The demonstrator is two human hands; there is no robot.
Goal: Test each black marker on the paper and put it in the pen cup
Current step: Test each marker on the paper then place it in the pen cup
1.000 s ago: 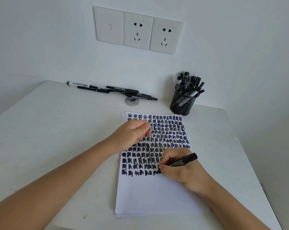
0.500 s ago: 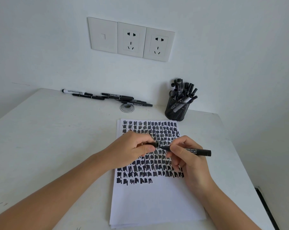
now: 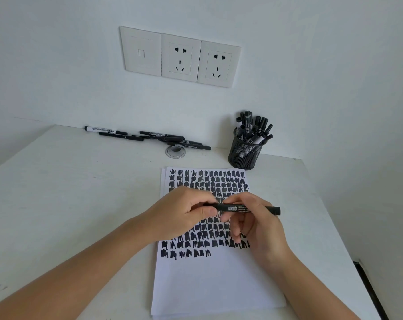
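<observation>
A black marker (image 3: 244,208) lies level above the paper (image 3: 209,280), held between both hands. My left hand (image 3: 184,213) is closed around its cap end, which the fingers hide. My right hand (image 3: 258,229) pinches the barrel, whose tail sticks out to the right. The paper carries several rows of black scribbles. A black mesh pen cup (image 3: 245,151) with several markers stands at the back right. Several loose markers (image 3: 159,137) lie along the wall at the back.
The white table (image 3: 68,204) ends at a right edge near a dark strip (image 3: 371,292). A round metal grommet (image 3: 175,151) sits by the loose markers. Three wall plates (image 3: 179,56) hang above.
My right hand lifted the marker off the paper and turned it level. My left hand brought the cap onto the tip, and the two now meet.
</observation>
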